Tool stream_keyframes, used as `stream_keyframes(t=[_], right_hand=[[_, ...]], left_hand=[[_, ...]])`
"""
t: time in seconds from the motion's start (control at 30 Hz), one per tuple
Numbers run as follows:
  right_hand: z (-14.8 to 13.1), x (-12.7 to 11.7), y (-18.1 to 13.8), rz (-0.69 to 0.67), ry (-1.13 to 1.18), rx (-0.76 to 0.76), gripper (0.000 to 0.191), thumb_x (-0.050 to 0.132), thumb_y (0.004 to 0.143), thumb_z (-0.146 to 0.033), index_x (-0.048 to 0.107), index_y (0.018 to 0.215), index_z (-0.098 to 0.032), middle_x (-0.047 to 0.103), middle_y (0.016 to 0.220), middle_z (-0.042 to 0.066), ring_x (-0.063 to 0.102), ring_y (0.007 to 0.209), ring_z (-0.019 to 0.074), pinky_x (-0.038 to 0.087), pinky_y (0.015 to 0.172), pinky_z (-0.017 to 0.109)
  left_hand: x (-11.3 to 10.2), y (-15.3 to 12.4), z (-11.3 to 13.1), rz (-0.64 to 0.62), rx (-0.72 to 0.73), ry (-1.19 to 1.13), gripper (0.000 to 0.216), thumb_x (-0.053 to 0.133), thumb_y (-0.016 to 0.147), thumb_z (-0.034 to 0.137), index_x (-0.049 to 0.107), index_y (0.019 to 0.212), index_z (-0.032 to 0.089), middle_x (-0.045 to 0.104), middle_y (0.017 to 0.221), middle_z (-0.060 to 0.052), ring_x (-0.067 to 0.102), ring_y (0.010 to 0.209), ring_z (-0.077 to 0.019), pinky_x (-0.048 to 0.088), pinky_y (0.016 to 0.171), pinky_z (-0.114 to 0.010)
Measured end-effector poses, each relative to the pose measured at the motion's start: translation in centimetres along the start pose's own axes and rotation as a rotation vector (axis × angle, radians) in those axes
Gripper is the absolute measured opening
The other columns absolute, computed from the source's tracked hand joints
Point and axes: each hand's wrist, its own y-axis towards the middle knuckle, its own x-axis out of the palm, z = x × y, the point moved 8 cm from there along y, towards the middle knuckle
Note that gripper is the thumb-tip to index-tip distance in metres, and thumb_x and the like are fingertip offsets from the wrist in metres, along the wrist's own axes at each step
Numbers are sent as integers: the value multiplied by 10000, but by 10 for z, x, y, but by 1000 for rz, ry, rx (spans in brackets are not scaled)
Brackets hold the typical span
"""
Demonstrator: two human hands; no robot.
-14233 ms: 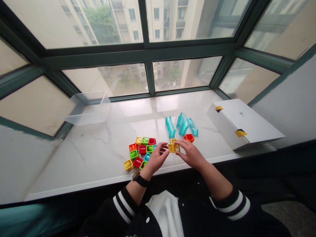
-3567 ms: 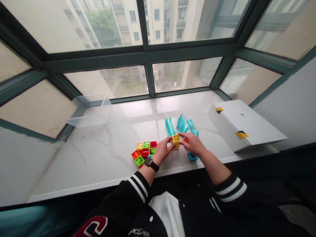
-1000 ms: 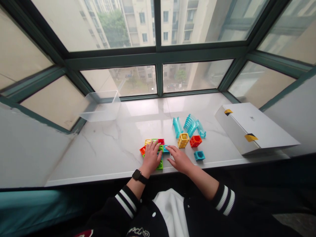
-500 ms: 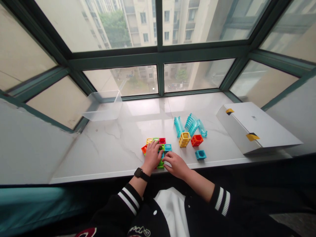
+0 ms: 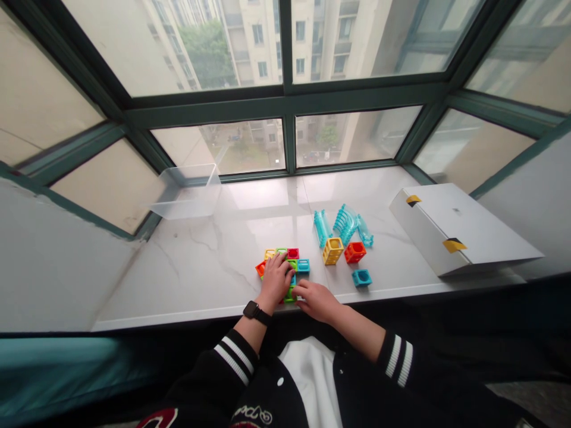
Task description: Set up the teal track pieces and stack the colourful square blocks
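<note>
A cluster of small coloured plastic cubes lies near the front edge of the white marble sill. My left hand rests flat on top of the cluster, fingers spread. My right hand sits just to the right, its fingertips pinching a green cube at the cluster's front edge. A stack of two yellow cubes stands upright further right, apart from both hands. Beside the stack are an orange cube and a blue cube.
Several translucent teal track pieces lie behind the yellow stack. A white cardboard box with yellow tape sits at the right. A clear plastic tub stands at the back left by the window.
Both hands left the yellow stack and came down onto the cube cluster. Over the last second my right hand slid left and closer to the sill's edge, onto the green cube.
</note>
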Motion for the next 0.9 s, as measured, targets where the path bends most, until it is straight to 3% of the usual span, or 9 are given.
stream_keyframes(t=[0.33, 0.47, 0.63, 0.73, 0.9], right_hand=[[33, -8, -14, 56, 89, 84, 157, 646, 866, -77, 640, 914, -226, 648, 929, 5, 592, 793, 157, 391, 704, 257], [44, -24, -26, 140, 233, 108, 105, 646, 881, -134, 597, 881, -226, 653, 867, -3, 593, 762, 159, 429, 716, 267], [57, -37, -36, 235, 466, 185, 81, 654, 902, -265, 581, 884, -236, 681, 800, -14, 636, 707, 167, 490, 700, 286], [60, -40, -39, 278, 637, 205, 132, 652, 925, -350, 581, 926, -239, 727, 815, 2, 703, 751, 196, 539, 732, 315], [58, -42, -39, 339, 762, 195, 205, 624, 965, -438, 587, 976, -236, 751, 855, 32, 753, 833, 227, 577, 779, 351]], left_hand=[[-4, -1, -3, -29, 4, -17, 103, 626, 981, 294, 709, 933, 257, 585, 1547, -38, 459, 1496, -318, 342, 1271, -589], [-5, -1, -6, -31, 1, -5, 107, 620, 986, 313, 711, 970, 258, 587, 1545, -47, 453, 1498, -319, 361, 1259, -585], [-8, -3, -20, -21, -33, -9, 307, 599, 993, 288, 639, 1296, 256, 594, 1535, -92, 465, 1491, -317, 363, 1251, -589], [-11, -3, -25, -14, -33, -15, 385, 596, 989, 273, 601, 1373, 244, 604, 1520, -109, 482, 1477, -332, 354, 1252, -600], [-30, -4, -7, 49, -20, -82, 367, 564, 1013, 286, 608, 1373, 229, 630, 1475, -116, 512, 1446, -334, 371, 1249, -577]])
